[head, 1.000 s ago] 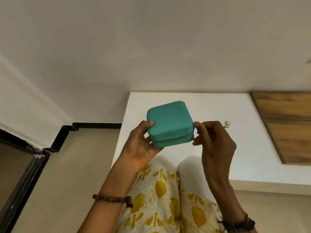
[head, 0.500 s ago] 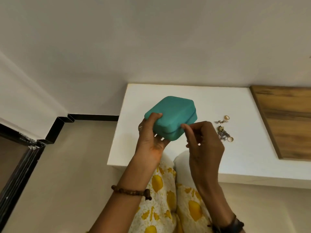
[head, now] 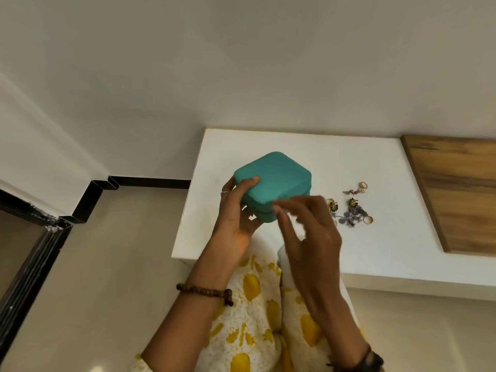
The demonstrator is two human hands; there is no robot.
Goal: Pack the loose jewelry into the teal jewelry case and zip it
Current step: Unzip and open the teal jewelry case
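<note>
**Head view: teal case held closed above a white table, jewelry lying loose**

Head view looks down on a person seated at a white table [head: 295,146], holding a teal jewelry case [head: 273,181] above the table's near-left part. The case is closed, its lid tilted toward the camera, a seam running round its side. The left hand [head: 237,216] grips the case from its 8 o'clock corner: the thumb lies curled over the lid's edge and the fingers wrap beneath. A ring shows on one left finger, and a brown bead bracelet [head: 206,291] circles that wrist.

The right hand [head: 308,229] is in front of the case's near edge, at about 5 o'clock from the case's middle. It is blurred; its fingers look spread and loosely bent, and whether any fingertip touches the case cannot be told. A dark band [head: 367,358] sits on the right wrist.

The loose jewelry [head: 349,208] lies in a small scatter on the table at 3 o'clock from the case, apart from it: gold rings, dark-centred earrings and pale blue floral pieces. A wooden panel [head: 456,194] fills the table's far right side. Below the hands, white cloth printed with yellow shapes [head: 252,312] covers the person's lap. A beige floor [head: 107,264] spreads at 9 o'clock.
</note>
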